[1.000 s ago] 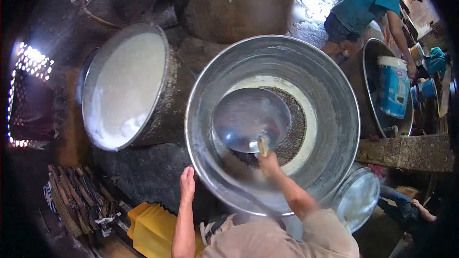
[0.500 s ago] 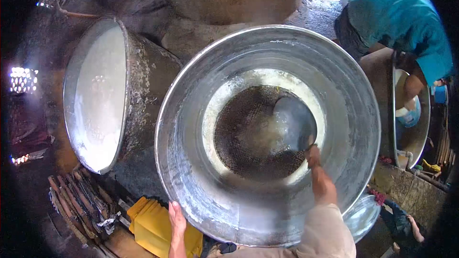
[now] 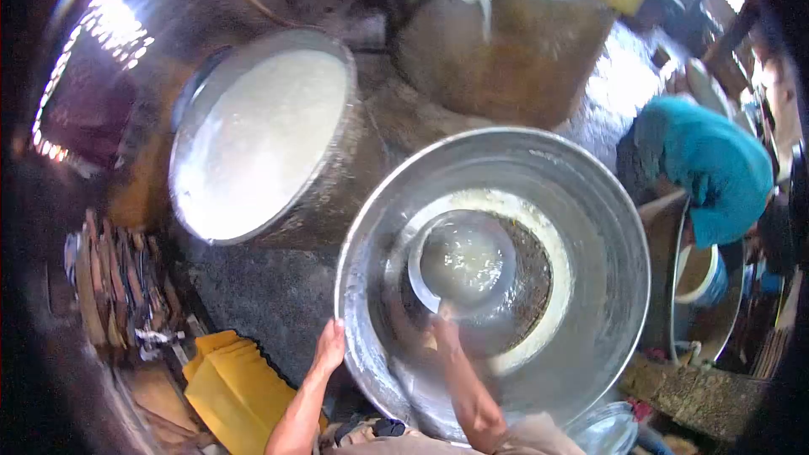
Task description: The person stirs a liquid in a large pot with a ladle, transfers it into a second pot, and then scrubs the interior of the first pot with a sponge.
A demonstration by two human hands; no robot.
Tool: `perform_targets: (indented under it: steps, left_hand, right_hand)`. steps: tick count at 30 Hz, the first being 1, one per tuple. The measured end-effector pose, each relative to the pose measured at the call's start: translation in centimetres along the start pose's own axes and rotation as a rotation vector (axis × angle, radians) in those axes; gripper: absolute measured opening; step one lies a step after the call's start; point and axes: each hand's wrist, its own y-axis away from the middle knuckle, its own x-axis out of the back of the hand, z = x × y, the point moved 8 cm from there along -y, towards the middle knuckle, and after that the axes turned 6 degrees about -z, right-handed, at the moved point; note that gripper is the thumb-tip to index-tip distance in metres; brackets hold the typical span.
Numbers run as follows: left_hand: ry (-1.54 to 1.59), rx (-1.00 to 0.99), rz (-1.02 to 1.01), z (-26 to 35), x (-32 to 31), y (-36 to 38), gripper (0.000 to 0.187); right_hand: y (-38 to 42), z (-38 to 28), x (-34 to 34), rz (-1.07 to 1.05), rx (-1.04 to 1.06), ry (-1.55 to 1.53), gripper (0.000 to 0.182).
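Observation:
My right hand (image 3: 443,330) reaches into a large round metal basin (image 3: 602,286) and grips a metal bowl (image 3: 468,257). Pale cloudy liquid shows in the bowl. Beneath it lies a dark mesh sieve (image 3: 533,274) inside a pale ring (image 3: 556,265). At the basin's left rim, my left hand (image 3: 333,344) holds the edge, its fingertips partly hidden against the metal.
A big tilted metal pot (image 3: 350,76) of white liquid stands at the upper left. Yellow folded material (image 3: 240,388) and stacked firewood (image 3: 118,286) lie lower left. A co-worker in a teal shirt (image 3: 708,160) bends over another vessel (image 3: 677,286) at the right.
The view has shifted, so the surroundings sit differently. My right hand has brought the bowl from the sieve's right side to its left, and liquid now shows in it. My left hand stays at the rim.

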Motion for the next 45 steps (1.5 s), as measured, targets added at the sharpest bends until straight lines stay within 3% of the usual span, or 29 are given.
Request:
perform_targets:
  steps: [1,5,9,10,13,15,17,20,22,23,24,25,26,28,29,31,32,33,36,39,42,45]
  left_hand:
    - [-0.024,0.039,-0.002,-0.8,-0.2,-0.3,0.064]
    - [-0.043,0.049,-0.009,0.0,-0.1,-0.7,0.058]
    - [-0.048,0.012,-0.112,0.2,0.0,-1.3,0.051]
    - [0.002,0.003,-0.138,0.8,0.3,-1.0,0.049]
    - [-0.028,-0.163,-0.351,1.9,1.3,-1.3,0.044]
    - [-0.075,-0.327,-0.356,-1.0,0.6,-4.6,0.041]
    - [0.105,-0.249,-0.206,-2.3,6.7,-3.7,0.039]
    - [0.344,-0.262,-0.070,-11.7,13.1,-7.4,0.028]
    - [0.578,-0.035,0.061,-22.4,17.0,-9.2,0.025]
    - [0.667,0.036,0.181,-29.0,18.7,-10.1,0.025]
    - [0.844,-0.132,0.215,-31.8,22.2,-8.1,0.024]
    - [1.071,0.032,0.320,-36.0,24.4,-5.6,0.020]
    - [1.130,0.163,0.351,-39.5,26.8,-3.5,0.016]
    - [1.287,0.217,0.506,-46.1,29.9,1.6,0.015]
    - [1.080,0.497,0.546,-50.0,30.2,3.6,0.014]
    - [1.265,0.508,0.746,-57.9,27.6,6.7,0.013]
    - [1.232,0.596,0.775,-58.0,27.7,8.5,0.016]
    - [1.198,0.684,0.802,-57.0,27.8,11.5,0.020]
    - [1.195,0.615,0.723,-53.4,26.2,15.3,0.021]
    - [1.158,0.614,0.704,-50.8,22.4,15.1,0.021]
    - [1.286,0.626,0.526,-45.3,13.9,11.8,0.022]
    - [1.326,0.580,0.342,-42.4,11.9,10.2,0.025]
  right_hand:
    - [3.5,-3.6,-2.5,0.063,0.128,0.179,0.009]
    - [11.6,-9.2,-8.3,0.022,0.340,0.035,0.009]
    - [15.3,-13.8,-13.2,0.039,0.384,0.130,0.007]
    - [14.6,-14.5,-14.0,-0.048,0.412,0.170,0.007]
    - [15.2,-15.2,-19.5,-0.113,0.318,0.165,0.006]
    - [13.6,-14.5,-22.8,-0.166,0.272,0.170,0.006]
    - [12.2,-12.0,-27.6,-0.321,0.148,0.126,0.008]
    - [10.2,-7.4,-34.3,-0.388,0.023,0.094,0.010]
    - [8.6,-4.0,-39.9,-0.458,-0.159,0.008,0.011]
    - [7.9,-3.1,-42.1,-0.524,-0.118,0.091,0.011]
    - [6.9,-1.6,-44.3,-0.543,-0.136,0.056,0.010]
    - [5.8,-0.2,-46.7,-0.564,-0.150,0.020,0.009]
    - [5.1,2.1,-49.1,-0.584,-0.324,-0.116,0.008]
    - [1.2,4.5,-53.4,-0.670,-0.179,0.091,0.009]
    - [0.4,6.8,-55.7,-0.741,-0.425,-0.151,0.010]
    - [-2.9,9.4,-58.6,-0.794,-0.449,-0.195,0.022]
    - [-3.9,10.1,-60.0,-0.817,-0.331,-0.091,0.021]
    - [-5.0,11.5,-61.4,-0.862,-0.460,-0.193,0.018]
    - [-8.9,12.7,-63.2,-0.840,-0.352,-0.055,0.023]
    - [-11.6,12.3,-62.3,-0.689,-0.280,0.039,0.012]
    - [-13.4,8.5,-59.0,-0.658,0.104,0.384,0.004]
    - [-13.3,2.4,-55.7,-0.510,0.520,0.989,0.015]
